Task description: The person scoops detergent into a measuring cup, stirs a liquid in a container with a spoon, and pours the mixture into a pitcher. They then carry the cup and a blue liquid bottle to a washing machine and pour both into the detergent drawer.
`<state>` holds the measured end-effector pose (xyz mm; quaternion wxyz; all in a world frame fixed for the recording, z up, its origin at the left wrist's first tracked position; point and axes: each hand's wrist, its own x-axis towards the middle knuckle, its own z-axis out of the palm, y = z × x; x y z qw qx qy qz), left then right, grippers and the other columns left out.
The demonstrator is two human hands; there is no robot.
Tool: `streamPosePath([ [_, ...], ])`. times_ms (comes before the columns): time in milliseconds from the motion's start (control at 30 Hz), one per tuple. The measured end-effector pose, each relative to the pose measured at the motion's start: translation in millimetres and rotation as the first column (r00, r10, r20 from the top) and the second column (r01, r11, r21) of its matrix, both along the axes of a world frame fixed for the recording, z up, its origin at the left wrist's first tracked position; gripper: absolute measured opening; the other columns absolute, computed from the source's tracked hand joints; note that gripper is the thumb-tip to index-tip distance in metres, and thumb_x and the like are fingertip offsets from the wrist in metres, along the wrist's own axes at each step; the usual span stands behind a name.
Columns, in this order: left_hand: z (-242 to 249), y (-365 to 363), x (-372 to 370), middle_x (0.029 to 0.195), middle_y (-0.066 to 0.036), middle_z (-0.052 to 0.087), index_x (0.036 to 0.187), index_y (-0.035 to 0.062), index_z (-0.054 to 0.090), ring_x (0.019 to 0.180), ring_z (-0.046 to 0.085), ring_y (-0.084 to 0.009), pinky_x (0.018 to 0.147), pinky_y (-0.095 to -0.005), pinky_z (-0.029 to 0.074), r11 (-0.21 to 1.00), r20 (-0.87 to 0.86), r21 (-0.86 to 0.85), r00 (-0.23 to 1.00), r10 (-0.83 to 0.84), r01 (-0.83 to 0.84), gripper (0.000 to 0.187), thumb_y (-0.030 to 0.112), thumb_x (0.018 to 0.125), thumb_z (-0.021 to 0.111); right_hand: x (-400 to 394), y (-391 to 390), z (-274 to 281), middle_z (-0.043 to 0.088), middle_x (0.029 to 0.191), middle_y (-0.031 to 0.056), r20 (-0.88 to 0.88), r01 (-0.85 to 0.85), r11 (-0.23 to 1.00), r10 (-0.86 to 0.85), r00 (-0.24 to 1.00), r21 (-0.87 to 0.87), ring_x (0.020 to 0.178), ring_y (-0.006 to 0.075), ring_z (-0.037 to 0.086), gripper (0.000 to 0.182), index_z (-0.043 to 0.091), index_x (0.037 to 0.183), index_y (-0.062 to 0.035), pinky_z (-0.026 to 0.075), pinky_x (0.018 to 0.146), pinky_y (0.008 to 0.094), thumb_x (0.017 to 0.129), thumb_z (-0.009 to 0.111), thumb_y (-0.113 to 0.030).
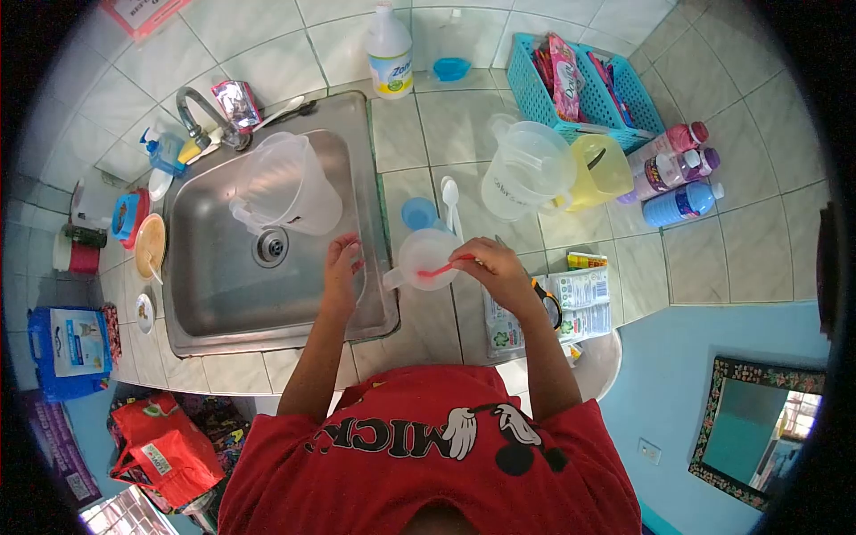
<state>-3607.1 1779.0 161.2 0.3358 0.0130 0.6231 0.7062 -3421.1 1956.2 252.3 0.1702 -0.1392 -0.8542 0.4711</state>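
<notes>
Between the fingers of my right hand is a thin red stick; its lower end reaches into a translucent plastic cup with a handle. I cannot make out the shape of that end. The cup stands on the tiled counter just right of the sink, its handle pointing left. My left hand hovers over the sink's right side, fingers loosely extended, apart from the cup. Behind the cup are a small blue cup and white plastic spoons.
A large clear pitcher tilts in the steel sink. Right of the cup stand another pitcher, a yellow jug and several bottles. Printed packets lie by my right forearm. Blue baskets sit behind.
</notes>
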Motion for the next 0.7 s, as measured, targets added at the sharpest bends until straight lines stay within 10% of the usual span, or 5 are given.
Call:
streamPosePath([
  [367, 1, 2, 3, 0.107, 0.000, 0.053, 0.106, 0.0104, 0.052, 0.107, 0.047, -0.0150, 0.086, -0.0346, 0.035, 1.000, -0.019, -0.003, 1.000, -0.019, 0.019, 0.025, 0.018, 0.082, 0.055, -5, 3, -3, 0.062, 0.085, 0.0095, 0.008, -0.016, 1.000, 0.016, 1.000, 0.001, 0.080, 0.0239, 0.058, 0.011, 0.059, 0.088, -0.0051, 0.045, 0.072, 0.0318, 0.080, 0.060, -0.013],
  [467, 35, 12, 14, 0.107, -0.002, 0.054, 0.109, 0.0081, 0.051, 0.106, 0.048, -0.0180, 0.088, -0.0345, 0.036, 0.997, -0.486, 0.015, 0.872, -0.058, 0.075, 0.030, 0.014, 0.081, 0.056, -8, 7, 2, 0.063, 0.085, 0.0107, 0.073, 0.049, 0.996, -0.044, 0.996, -0.072, 0.080, 0.0232, 0.061, 0.019, 0.057, 0.094, -0.0053, 0.047, 0.071, 0.0324, 0.080, 0.062, -0.017],
  [533, 80, 21, 28, 0.105, -0.006, 0.055, 0.110, 0.0063, 0.051, 0.097, 0.051, -0.0192, 0.082, -0.0325, 0.040, 0.930, -0.791, -0.304, 0.489, -0.367, 0.205, 0.033, 0.007, 0.077, 0.059, -16, 6, 10, 0.063, 0.085, 0.0107, 0.114, 0.116, 0.974, -0.095, 0.989, -0.197, 0.079, 0.0202, 0.062, 0.024, 0.055, 0.099, -0.0044, 0.048, 0.070, 0.0307, 0.080, 0.062, -0.018],
  [700, 82, 42, 38, 0.096, -0.010, 0.060, 0.110, 0.0050, 0.052, 0.085, 0.056, -0.0199, 0.077, -0.0317, 0.043, 0.880, -0.736, -0.334, 0.491, -0.467, 0.337, 0.033, 0.007, 0.078, 0.060, -35, -1, 27, 0.063, 0.085, 0.0095, 0.066, 0.096, 0.889, -0.075, 0.995, -0.447, 0.079, 0.0206, 0.063, 0.022, 0.056, 0.100, -0.0048, 0.048, 0.069, 0.0306, 0.082, 0.060, -0.016],
])
